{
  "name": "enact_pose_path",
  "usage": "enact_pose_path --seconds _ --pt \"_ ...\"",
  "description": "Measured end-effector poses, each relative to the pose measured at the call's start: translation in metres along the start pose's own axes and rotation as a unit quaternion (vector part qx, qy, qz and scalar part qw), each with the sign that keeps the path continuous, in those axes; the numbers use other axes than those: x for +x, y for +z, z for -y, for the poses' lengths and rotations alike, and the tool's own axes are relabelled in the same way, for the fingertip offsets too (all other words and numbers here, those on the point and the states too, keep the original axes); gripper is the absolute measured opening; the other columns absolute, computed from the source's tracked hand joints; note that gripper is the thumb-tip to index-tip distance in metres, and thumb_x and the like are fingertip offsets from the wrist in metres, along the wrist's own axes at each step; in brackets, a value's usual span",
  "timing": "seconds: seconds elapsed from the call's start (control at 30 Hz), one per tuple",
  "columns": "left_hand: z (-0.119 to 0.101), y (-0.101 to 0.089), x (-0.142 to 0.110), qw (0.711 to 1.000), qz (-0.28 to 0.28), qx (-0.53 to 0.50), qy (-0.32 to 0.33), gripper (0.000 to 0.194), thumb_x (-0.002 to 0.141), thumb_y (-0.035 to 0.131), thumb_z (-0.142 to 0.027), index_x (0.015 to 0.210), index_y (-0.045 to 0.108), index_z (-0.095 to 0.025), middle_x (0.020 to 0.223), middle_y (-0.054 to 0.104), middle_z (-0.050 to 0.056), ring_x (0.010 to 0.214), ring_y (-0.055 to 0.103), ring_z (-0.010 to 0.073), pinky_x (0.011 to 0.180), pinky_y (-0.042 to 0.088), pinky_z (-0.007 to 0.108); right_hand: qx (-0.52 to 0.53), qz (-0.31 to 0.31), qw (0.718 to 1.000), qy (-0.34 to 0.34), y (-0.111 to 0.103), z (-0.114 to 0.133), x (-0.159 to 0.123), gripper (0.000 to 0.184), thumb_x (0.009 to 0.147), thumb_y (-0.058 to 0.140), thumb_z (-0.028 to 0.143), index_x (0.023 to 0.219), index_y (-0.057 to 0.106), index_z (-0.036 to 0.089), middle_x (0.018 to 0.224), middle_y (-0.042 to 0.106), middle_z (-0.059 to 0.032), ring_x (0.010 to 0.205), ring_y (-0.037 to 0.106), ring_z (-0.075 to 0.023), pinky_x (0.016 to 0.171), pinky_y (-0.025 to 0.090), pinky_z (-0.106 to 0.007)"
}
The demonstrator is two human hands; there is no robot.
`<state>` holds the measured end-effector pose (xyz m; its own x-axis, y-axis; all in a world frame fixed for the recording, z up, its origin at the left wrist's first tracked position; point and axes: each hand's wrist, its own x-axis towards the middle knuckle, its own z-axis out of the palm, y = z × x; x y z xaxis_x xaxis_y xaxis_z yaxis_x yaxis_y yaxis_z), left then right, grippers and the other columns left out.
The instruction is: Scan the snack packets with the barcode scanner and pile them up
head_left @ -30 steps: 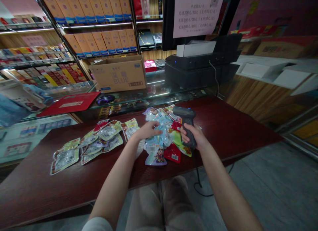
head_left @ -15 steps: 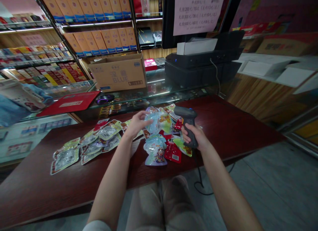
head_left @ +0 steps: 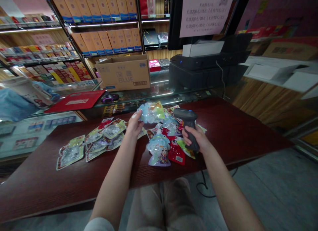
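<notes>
My left hand (head_left: 136, 122) is closed on the left edge of a light-blue and green snack pouch (head_left: 152, 112), raised a little above the pile. In my right hand (head_left: 197, 138) is a black barcode scanner (head_left: 187, 120), gripped by its handle, its head pointing left toward the pouches. Below the raised pouch, a blue and purple pouch (head_left: 159, 152) lies at the front of the pile. Beside it are a red pouch (head_left: 177, 153) and a green one partly hidden behind the scanner. Left of my left hand, several clear-fronted pouches (head_left: 113, 129) lie overlapping.
The dark red wooden table (head_left: 104, 181) carries the pouches. Behind it on a glass counter stand an open cardboard box (head_left: 124, 75), a red folder (head_left: 77, 101), a mouse (head_left: 110, 97) and a black register (head_left: 206, 70). The scanner's cable (head_left: 205, 184) hangs past the table's front edge.
My left hand has taken hold of a pouch and lifted it from the pile, turning it sideways. The scanner stays in my right hand. The whole view has shifted slightly.
</notes>
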<state>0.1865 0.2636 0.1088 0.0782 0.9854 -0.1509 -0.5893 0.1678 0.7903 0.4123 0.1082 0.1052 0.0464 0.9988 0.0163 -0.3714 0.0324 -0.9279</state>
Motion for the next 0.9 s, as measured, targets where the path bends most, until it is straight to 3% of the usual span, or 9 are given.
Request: enact_pose_path --seconds 0.1,0.23,0.43,0.6,0.73,0.9 --pt "-0.004 -0.003 0.005 0.997 -0.019 -0.074 -0.003 0.015 0.085 0.067 -0.029 0.092 0.068 -0.015 0.083 0.074 0.004 0.082 0.07 0.0162 0.082 0.056 0.028 -0.04 0.001 0.999 -0.002 0.01 0.002 0.004 0.035 0.074 0.071 0.043 0.082 0.044 0.022 0.054 0.05 0.0096 0.033 0.04 -0.0052 0.035 0.033 -0.02" --pt "-0.012 -0.004 0.004 0.991 0.008 -0.133 -0.029 0.035 0.096 0.048 -0.039 0.111 0.065 -0.013 0.097 0.075 0.01 0.104 0.068 0.0223 0.099 0.051 0.04 -0.137 0.025 0.99 -0.012 0.026 0.001 0.007 0.032 0.077 0.068 0.043 0.087 0.046 0.022 0.054 0.05 0.0092 0.034 0.042 -0.0067 0.037 0.034 -0.021" --pt "-0.018 -0.009 0.006 0.988 0.035 -0.143 -0.054 0.043 0.098 0.039 -0.043 0.117 0.062 -0.012 0.092 0.075 0.009 0.098 0.07 0.0205 0.1 0.05 0.038 -0.25 0.044 0.967 -0.019 0.048 -0.007 0.007 0.022 0.083 0.061 0.037 0.088 0.049 0.02 0.044 0.048 0.0087 0.035 0.042 -0.0084 0.041 0.034 -0.022" --pt "-0.017 -0.019 0.015 0.994 0.032 -0.103 -0.012 0.03 0.095 0.051 -0.038 0.104 0.065 -0.013 0.087 0.074 0.007 0.09 0.071 0.0178 0.093 0.054 0.033 -0.236 0.037 0.971 -0.023 0.054 -0.011 0.006 0.022 0.083 0.06 0.039 0.083 0.048 0.02 0.047 0.048 0.0091 0.034 0.041 -0.007 0.04 0.034 -0.021" --pt "-0.015 -0.025 0.019 0.998 0.043 -0.044 0.019 0.026 0.086 0.064 -0.039 0.09 0.065 -0.014 0.088 0.073 0.008 0.091 0.07 0.0204 0.09 0.055 0.034 -0.212 0.035 0.977 -0.016 0.056 -0.011 0.005 0.024 0.081 0.062 0.04 0.085 0.05 0.02 0.051 0.05 0.0084 0.034 0.042 -0.0067 0.038 0.033 -0.021" --pt "-0.014 -0.021 0.016 0.999 0.05 -0.012 0.018 0.024 0.082 0.068 -0.037 0.086 0.064 -0.013 0.086 0.072 0.008 0.094 0.069 0.0217 0.089 0.054 0.034 -0.201 0.043 0.979 -0.014 0.055 -0.01 0.005 0.022 0.08 0.063 0.038 0.084 0.05 0.02 0.049 0.049 0.0089 0.033 0.041 -0.0068 0.038 0.034 -0.021"
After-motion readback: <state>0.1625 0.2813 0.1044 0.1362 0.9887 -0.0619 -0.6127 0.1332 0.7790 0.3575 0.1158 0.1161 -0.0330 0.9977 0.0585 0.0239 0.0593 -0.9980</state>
